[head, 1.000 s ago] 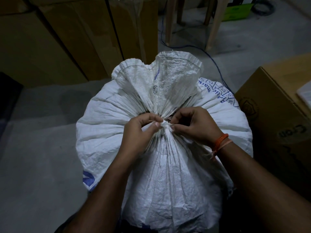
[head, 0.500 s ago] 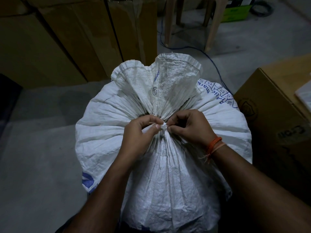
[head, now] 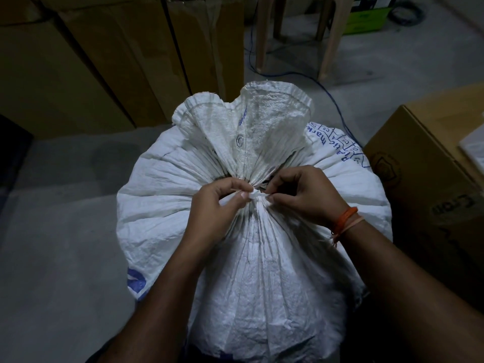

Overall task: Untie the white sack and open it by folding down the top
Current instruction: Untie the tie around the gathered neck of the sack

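A full white woven sack (head: 262,271) with blue print stands on the floor in front of me. Its neck is gathered tight, and the loose top (head: 251,121) fans out above the gathers. A small white tie knot (head: 257,195) sits at the neck. My left hand (head: 214,208) pinches the knot's left end between thumb and forefinger. My right hand (head: 303,195), with an orange thread band on its wrist, pinches the knot's right end. The cord round the neck is mostly hidden in the folds.
Tall cardboard boxes (head: 110,61) stand behind the sack at the left. Another cardboard box (head: 429,184) sits close on the right. A beige plastic chair (head: 301,35), a blue cable (head: 337,100) and a green box (head: 369,17) lie beyond on the grey floor.
Both hands stay at the knot. Their fingertips have drawn slightly apart, and a short white piece of the tie now shows between them.
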`<state>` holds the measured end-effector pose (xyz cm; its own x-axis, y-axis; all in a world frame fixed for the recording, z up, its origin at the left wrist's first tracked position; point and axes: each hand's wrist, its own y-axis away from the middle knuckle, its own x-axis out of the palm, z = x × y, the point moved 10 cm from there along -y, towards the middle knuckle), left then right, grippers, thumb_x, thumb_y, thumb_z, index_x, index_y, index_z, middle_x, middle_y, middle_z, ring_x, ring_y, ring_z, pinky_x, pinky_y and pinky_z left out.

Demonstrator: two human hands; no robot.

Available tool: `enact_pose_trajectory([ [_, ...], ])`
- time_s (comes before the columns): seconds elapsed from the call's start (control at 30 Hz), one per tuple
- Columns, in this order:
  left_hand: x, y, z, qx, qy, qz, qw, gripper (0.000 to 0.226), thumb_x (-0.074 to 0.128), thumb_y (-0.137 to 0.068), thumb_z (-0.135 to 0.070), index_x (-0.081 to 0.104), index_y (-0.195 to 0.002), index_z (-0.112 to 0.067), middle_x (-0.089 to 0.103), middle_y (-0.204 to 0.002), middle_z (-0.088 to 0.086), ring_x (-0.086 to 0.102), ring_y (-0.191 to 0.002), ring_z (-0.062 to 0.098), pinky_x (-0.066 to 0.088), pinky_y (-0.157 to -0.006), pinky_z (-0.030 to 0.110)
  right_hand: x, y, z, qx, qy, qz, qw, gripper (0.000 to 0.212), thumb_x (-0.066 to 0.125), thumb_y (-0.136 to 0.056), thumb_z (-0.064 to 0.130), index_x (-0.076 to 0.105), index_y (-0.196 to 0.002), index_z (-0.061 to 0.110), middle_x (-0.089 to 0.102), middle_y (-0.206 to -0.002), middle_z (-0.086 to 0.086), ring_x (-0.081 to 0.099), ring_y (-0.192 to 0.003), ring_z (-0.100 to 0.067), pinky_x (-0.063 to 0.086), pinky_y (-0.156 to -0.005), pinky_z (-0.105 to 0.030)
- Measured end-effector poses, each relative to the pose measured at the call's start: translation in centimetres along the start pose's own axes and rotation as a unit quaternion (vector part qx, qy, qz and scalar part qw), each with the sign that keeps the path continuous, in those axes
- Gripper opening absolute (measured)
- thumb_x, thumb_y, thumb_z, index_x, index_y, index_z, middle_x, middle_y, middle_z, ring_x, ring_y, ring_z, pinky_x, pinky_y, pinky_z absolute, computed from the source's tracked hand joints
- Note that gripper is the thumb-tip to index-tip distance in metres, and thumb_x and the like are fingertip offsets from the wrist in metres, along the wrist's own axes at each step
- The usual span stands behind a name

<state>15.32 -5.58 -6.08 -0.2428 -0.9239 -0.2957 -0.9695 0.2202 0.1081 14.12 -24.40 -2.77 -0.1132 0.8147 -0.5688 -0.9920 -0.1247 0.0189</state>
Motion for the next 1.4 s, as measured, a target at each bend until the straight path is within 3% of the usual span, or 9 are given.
enact_pose_trajectory([
  [0.2, 0.0, 0.2, -0.1, 0.004, -0.011, -0.002, 1.0, 0.015, 0.077, -0.096, -0.013, 0.083, -0.094, -0.027, 0.083, -0.103, -0.011, 0.078, -0.106, 0.009, 0.061, -0.105, 0.053, 0.9, 0.0, 0.1, 0.004, 0.013, -0.029, 0.999, 0.015, 0.085, -0.074, 0.011, 0.081, -0.08, 0.024, 0.079, -0.077, 0.006, 0.074, -0.074, -0.005, 0.056, -0.07, -0.022],
  [0.37, 0.0, 0.3, -0.4, -0.001, -0.007, -0.006, 1.0, 0.01, 0.077, -0.092, -0.02, 0.084, -0.094, -0.027, 0.083, -0.105, -0.013, 0.078, -0.106, 0.007, 0.062, -0.105, 0.051, 0.8, 0.1, 0.4, 0.003, 0.014, -0.033, 0.999, 0.013, 0.086, -0.075, 0.013, 0.079, -0.08, 0.023, 0.077, -0.073, 0.008, 0.072, -0.071, -0.002, 0.05, -0.065, -0.011],
  [0.53, -0.2, 0.3, -0.6, -0.005, 0.012, -0.006, 1.0, 0.019, 0.078, -0.097, -0.007, 0.084, -0.092, -0.024, 0.083, -0.098, -0.011, 0.078, -0.09, 0.004, 0.061, -0.091, 0.032, -0.3, 0.6, 0.6, -0.002, -0.018, -0.004, 1.0, 0.012, 0.088, -0.078, 0.013, 0.079, -0.082, 0.021, 0.078, -0.076, 0.006, 0.072, -0.07, -0.002, 0.056, -0.068, -0.018],
  [0.67, -0.3, 0.4, -0.8, -0.003, 0.009, -0.005, 1.0, 0.02, 0.078, -0.097, -0.007, 0.084, -0.092, -0.025, 0.084, -0.1, -0.01, 0.078, -0.088, 0.003, 0.061, -0.088, 0.027, -0.9, 0.6, 0.2, 0.0, 0.011, -0.022, 1.0, 0.01, 0.088, -0.077, 0.018, 0.08, -0.081, 0.023, 0.078, -0.077, 0.008, 0.072, -0.073, -0.004, 0.057, -0.072, -0.027],
  [0.83, -0.3, 0.7, -0.8, -0.006, 0.008, -0.009, 1.0, 0.017, 0.079, -0.096, -0.009, 0.084, -0.093, -0.025, 0.083, -0.102, -0.005, 0.078, -0.093, 0.007, 0.061, -0.091, 0.028, 0.1, 0.5, 0.6, -0.003, 0.001, -0.039, 0.999, 0.009, 0.088, -0.076, 0.017, 0.081, -0.08, 0.02, 0.078, -0.077, 0.009, 0.073, -0.074, -0.002, 0.056, -0.07, -0.021],
  [1.03, -0.3, 1.0, -1.6, 0.001, -0.004, -0.006, 1.0, 0.012, 0.078, -0.097, -0.008, 0.084, -0.095, -0.018, 0.083, -0.094, -0.005, 0.075, -0.082, -0.001, 0.056, -0.08, 0.013, 0.3, 0.6, 1.3, -0.011, -0.019, -0.017, 1.0, 0.013, 0.087, -0.078, 0.014, 0.079, -0.081, 0.023, 0.077, -0.075, 0.009, 0.073, -0.071, -0.002, 0.057, -0.068, -0.019],
  [1.2, -0.6, 0.9, -1.6, -0.006, 0.003, -0.012, 1.0, 0.015, 0.076, -0.098, -0.006, 0.084, -0.096, -0.018, 0.083, -0.098, -0.003, 0.077, -0.084, 0.002, 0.057, -0.08, 0.015, -1.0, 0.9, 1.4, -0.028, -0.03, -0.01, 0.999, 0.012, 0.084, -0.079, 0.007, 0.079, -0.083, 0.018, 0.079, -0.079, 0.003, 0.076, -0.076, -0.012, 0.061, -0.073, -0.028],
  [1.3, -0.5, 1.0, -1.6, -0.008, -0.001, -0.01, 1.0, 0.015, 0.076, -0.098, -0.006, 0.084, -0.096, -0.019, 0.083, -0.096, -0.004, 0.077, -0.082, 0.002, 0.058, -0.081, 0.017, -0.8, 0.7, 1.0, -0.017, -0.018, -0.024, 0.999, 0.015, 0.085, -0.077, 0.007, 0.08, -0.081, 0.02, 0.078, -0.077, 0.007, 0.073, -0.073, -0.003, 0.056, -0.07, -0.02],
  [1.4, -0.3, 1.0, -1.5, -0.005, -0.012, -0.004, 1.0, 0.014, 0.077, -0.098, -0.01, 0.084, -0.096, -0.022, 0.083, -0.095, -0.007, 0.077, -0.087, 0.004, 0.061, -0.091, 0.029, 0.2, 0.5, 1.1, -0.017, -0.026, -0.033, 0.999, 0.015, 0.086, -0.076, 0.007, 0.08, -0.08, 0.02, 0.077, -0.076, 0.011, 0.073, -0.073, -0.001, 0.054, -0.07, -0.016],
])
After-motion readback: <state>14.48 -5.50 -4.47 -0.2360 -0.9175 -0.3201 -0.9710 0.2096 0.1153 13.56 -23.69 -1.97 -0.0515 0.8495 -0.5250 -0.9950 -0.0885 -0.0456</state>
